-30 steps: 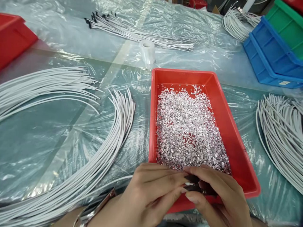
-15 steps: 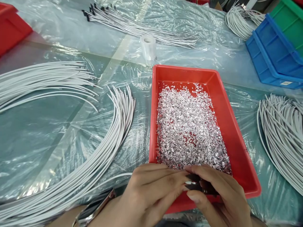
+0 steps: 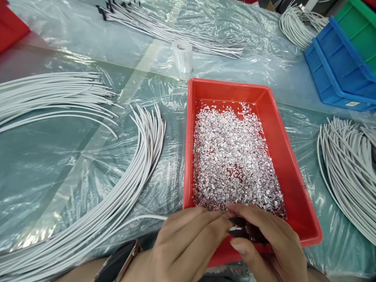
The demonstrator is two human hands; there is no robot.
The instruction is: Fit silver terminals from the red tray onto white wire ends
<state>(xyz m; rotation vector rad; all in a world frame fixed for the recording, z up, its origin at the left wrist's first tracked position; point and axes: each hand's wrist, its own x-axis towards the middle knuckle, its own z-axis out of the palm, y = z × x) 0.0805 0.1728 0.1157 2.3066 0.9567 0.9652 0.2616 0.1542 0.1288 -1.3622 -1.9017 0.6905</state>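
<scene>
Over the near end of a red tray [image 3: 296,172], my two hands meet. My left hand [image 3: 188,239] is closed with its fingers bent together, and a single white cable [image 3: 147,217] runs into it from the left. The cable's tip is hidden by the fingers. In my right hand [image 3: 273,243] a small dark tool with a shiny edge [image 3: 245,229] is pinched between thumb and fingers, its front end against my left fingertips. Most of that tool is covered, so its exact kind does not show. Silvery foil scraps [image 3: 232,152] lie spread in the tray.
A bundle of white cables [image 3: 126,188] curves along the left, with another bundle [image 3: 58,94] behind it. Coiled cables [image 3: 346,164] lie on the right. A clear film roll [image 3: 182,56], black-ended cables [image 3: 164,29], blue bins [image 3: 337,58] and a red bin [image 3: 11,23] stand further back.
The view has shifted slightly. Both hands stay together over the tray's near end, the left turned a little, and the tool's shiny edge shows less than before.
</scene>
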